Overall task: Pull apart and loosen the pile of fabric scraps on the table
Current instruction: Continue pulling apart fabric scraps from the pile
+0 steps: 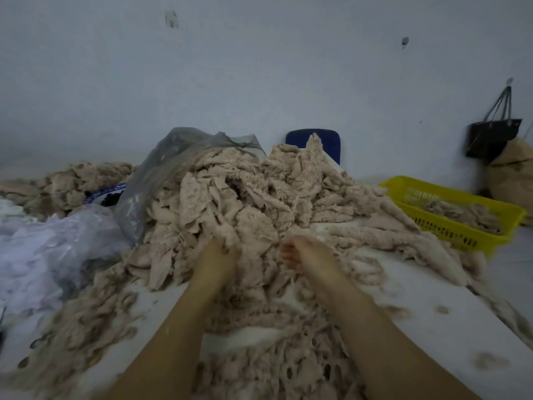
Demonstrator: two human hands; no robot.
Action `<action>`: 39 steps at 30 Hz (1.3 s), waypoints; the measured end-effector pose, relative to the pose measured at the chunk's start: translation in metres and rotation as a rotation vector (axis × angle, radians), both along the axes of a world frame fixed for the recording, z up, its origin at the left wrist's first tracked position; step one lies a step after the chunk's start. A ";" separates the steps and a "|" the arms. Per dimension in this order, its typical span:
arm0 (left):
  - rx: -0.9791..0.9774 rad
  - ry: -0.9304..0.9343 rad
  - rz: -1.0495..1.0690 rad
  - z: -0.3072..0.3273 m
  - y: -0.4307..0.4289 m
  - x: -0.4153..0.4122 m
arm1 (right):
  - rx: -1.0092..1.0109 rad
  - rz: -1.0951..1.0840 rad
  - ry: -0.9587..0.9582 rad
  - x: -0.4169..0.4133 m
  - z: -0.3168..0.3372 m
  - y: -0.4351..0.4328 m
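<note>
A big heap of beige lacy fabric scraps covers the middle of the white table. Looser scraps spread toward me across the front of the table. My left hand is dug into the near foot of the heap, its fingers buried and closed in the fabric. My right hand lies just to the right of it, fingers curled around a clump of scraps at the heap's edge. Both fingertips are partly hidden by the cloth.
A yellow plastic basket with some scraps stands at the right. Clear plastic bags lie at the left, with another scrap pile behind. A blue chair back, a black bag on the wall and a sack are at the rear.
</note>
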State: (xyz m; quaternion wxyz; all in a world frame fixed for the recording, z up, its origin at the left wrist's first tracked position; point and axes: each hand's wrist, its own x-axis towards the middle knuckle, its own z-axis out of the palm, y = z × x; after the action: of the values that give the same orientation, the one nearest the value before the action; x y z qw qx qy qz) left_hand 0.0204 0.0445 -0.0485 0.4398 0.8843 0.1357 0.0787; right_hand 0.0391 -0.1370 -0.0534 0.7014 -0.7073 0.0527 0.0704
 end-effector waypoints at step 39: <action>-1.609 -0.029 -0.228 0.029 -0.002 0.010 | 0.030 -0.118 -0.144 -0.006 0.026 -0.028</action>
State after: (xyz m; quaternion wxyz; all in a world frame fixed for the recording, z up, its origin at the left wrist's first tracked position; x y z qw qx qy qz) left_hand 0.0300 0.0429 -0.0197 0.9478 0.3047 0.0540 -0.0768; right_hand 0.0332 -0.1652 -0.0271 0.7169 -0.6956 0.0425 -0.0214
